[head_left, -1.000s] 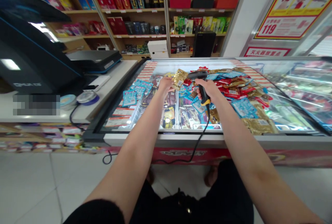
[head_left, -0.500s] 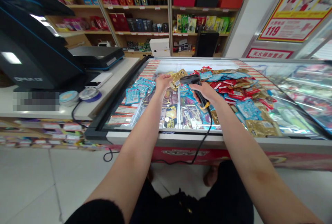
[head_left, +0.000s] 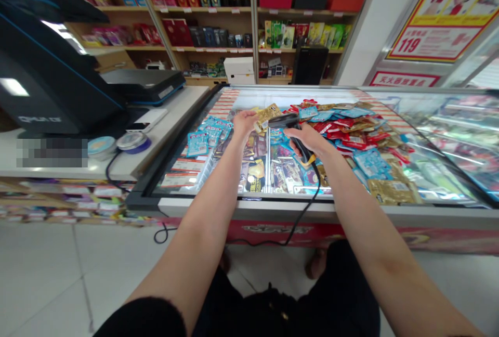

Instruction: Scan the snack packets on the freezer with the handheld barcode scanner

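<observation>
Above the glass-topped freezer point(head_left: 249, 206), my left hand point(head_left: 245, 122) pinches a gold snack packet point(head_left: 268, 112) by its left end. My right hand point(head_left: 307, 138) is wrapped round the handle of a black and yellow barcode scanner point(head_left: 286, 119), its head turned left, close to the packet's right side. A black cord runs down from the handle over the freezer's front edge. To the right, red, blue and gold packets point(head_left: 353, 137) lie heaped on the glass. Several blue packets point(head_left: 198, 143) rest left of my left hand.
At left a white counter point(head_left: 171, 118) holds a dark checkout machine point(head_left: 58, 77), a scale point(head_left: 146, 85), a phone point(head_left: 138, 126) and two round tubs point(head_left: 133, 142). Shelves point(head_left: 206, 10) with boxes and bottles stand behind the freezer. The scanner cord point(head_left: 294, 228) hangs in front.
Both hands stay nearly in place with the gold packet and the scanner. The scanner's head has shifted very slightly left and down; the whole view has drifted a little.
</observation>
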Demonstrator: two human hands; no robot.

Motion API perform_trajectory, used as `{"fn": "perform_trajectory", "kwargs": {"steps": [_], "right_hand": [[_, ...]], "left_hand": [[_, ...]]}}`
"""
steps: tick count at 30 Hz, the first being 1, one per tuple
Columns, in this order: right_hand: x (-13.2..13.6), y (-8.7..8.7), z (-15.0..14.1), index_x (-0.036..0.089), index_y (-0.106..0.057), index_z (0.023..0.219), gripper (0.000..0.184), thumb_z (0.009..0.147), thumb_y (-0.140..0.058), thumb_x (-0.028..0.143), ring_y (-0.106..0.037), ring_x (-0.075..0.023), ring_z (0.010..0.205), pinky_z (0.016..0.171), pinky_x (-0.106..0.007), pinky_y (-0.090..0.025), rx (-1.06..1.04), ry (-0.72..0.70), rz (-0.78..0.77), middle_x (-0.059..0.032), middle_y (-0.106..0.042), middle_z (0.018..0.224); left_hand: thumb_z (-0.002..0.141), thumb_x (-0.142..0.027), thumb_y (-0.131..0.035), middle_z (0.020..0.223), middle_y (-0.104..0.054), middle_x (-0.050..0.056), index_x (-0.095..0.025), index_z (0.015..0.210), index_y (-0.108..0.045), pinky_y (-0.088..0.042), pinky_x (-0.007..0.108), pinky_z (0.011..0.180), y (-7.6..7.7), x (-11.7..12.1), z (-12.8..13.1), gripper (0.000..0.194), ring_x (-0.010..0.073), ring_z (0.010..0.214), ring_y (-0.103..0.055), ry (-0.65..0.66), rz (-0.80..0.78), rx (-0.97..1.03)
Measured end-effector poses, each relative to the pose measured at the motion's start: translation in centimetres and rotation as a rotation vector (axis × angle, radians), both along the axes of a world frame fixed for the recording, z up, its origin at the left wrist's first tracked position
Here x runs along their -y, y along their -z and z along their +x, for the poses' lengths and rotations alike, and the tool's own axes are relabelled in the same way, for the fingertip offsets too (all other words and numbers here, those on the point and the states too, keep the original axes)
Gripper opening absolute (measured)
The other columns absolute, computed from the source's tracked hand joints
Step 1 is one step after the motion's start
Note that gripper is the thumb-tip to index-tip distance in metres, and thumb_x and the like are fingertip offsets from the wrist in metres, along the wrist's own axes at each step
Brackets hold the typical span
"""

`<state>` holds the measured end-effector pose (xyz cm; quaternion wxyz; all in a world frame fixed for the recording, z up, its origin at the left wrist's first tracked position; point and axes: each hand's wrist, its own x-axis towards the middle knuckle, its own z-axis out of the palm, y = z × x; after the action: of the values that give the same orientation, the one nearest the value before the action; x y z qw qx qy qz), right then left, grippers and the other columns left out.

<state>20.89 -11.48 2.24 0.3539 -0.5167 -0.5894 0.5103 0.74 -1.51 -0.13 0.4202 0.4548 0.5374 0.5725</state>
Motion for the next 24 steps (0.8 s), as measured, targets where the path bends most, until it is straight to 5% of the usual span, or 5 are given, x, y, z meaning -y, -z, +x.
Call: {"fn": "perform_trajectory", "kwargs": {"steps": [14, 24], "right_hand": [[0.4, -1.0, -1.1, 0.02, -0.052, 0.07, 0.025, 0.086, -0.066, 0.03, -0.049, -0.0122, 0.033, 0.031, -0.022, -0.04, -0.125, 0.072, 0.006, -0.0012, -0.057, 0.046], [-0.4, -1.7, -6.3, 0.019, -0.052, 0.072, 0.025, 0.086, -0.068, 0.032, -0.048, -0.0125, 0.033, 0.032, -0.023, -0.042, -0.19, 0.106, 0.008, -0.0003, -0.057, 0.045]], "left_hand": [[0.067, -0.018, -0.073, 0.069, -0.067, 0.0, -0.016, 0.086, -0.069, -0.052, 0.025, 0.069, 0.2, 0.1, -0.4, 0.02, 0.0148, 0.069, -0.066, -0.025, 0.008, -0.125], [0.064, -0.008, -0.066, 0.065, -0.062, -0.002, -0.017, 0.073, -0.06, -0.053, 0.027, 0.067, -1.0, 1.7, -5.8, 0.014, 0.0151, 0.066, -0.065, -0.135, -0.036, -0.086]]}}
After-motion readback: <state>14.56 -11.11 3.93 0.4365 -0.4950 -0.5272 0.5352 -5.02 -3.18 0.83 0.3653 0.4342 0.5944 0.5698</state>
